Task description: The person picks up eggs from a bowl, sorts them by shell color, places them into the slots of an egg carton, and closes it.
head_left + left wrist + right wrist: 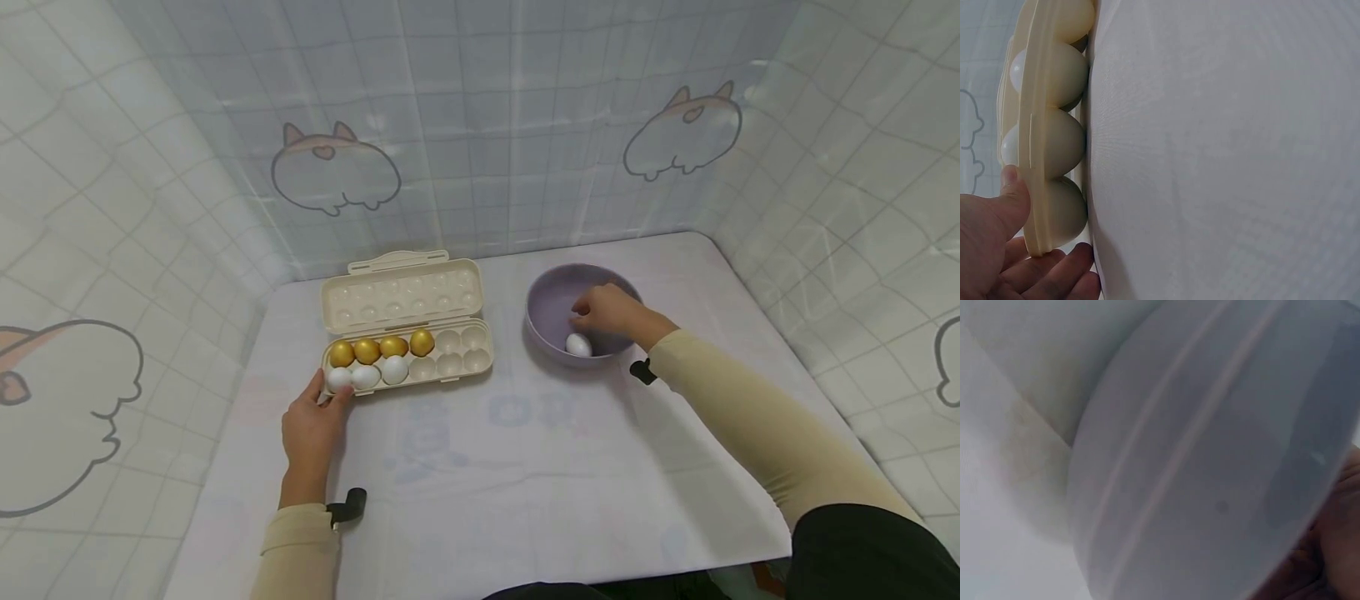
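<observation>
On the table lies a cream egg carton [476, 361] with its lid [402, 293] folded back. Several gold eggs [393, 346] fill part of its back row, and three white eggs [365, 377] are at the left of its front row. My left hand [311, 421] grips the carton's left end; in the left wrist view the thumb [1012, 187] lies against the rim, fingers underneath. To the right, my right hand [611, 310] reaches into a purple bowl [546, 310], fingers bent downward. A white egg [578, 345] lies below them; whether they hold anything is hidden.
A white cloth [480, 492] covers the table. Tiled-pattern curtains [480, 125] with cartoon animals hang close behind it and on both sides. In the right wrist view the bowl's outer wall [1210, 462] fills most of the picture.
</observation>
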A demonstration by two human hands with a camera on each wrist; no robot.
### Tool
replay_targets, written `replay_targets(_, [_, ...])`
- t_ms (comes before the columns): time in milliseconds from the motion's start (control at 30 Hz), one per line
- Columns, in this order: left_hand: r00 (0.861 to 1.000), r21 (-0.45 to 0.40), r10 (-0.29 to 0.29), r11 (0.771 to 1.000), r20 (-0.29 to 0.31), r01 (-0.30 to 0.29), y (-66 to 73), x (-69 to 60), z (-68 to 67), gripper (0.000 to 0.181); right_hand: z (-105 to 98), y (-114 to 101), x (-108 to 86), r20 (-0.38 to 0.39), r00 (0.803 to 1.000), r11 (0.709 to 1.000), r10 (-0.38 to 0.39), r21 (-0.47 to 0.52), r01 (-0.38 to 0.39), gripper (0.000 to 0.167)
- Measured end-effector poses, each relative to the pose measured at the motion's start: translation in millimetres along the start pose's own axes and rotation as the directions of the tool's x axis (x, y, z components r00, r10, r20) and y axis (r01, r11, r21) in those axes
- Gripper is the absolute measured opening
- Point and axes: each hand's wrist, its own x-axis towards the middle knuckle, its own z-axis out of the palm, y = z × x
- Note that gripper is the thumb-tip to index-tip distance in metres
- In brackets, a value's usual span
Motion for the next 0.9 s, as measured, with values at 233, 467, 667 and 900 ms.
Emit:
replay_targets(233, [1.0, -0.013, -0.009, 1.0, 0.0, 0.009, -0.2, 0.1, -0.8, 0.074, 6.8, -5.9, 3.4, 0.006, 1.0, 1.0, -0.012, -0.014, 0.012, 0.042])
replay_targets(467, [1.0, -0.019, 0.002, 1.0, -0.003, -0.002, -0.8, 0.6, -1.1, 0.074, 2.9, -7.8, 1.4, 0.046, 0.999, 1.0, -0.023, 0.01, 0.022, 0.043])
replay_targets(667, [1.0, -0.011, 0.005, 1.0, -0.009, -0.005, -1.7, 0.9, -1.1, 0.075, 0.2, -7.9, -1.8, 0.134, 0.99, 0.999, -0.036, 0.027, 0.033, 0.041])
replay_targets(900, [1.0, -0.003, 0.003, 1.0, -0.007, -0.003, -1.3, 0.5, 0.0, 0.074, 4.4, -8.3, -3.9, 0.184, 0.982, 0.998, -0.052, -0.021, 0.057, 0.034])
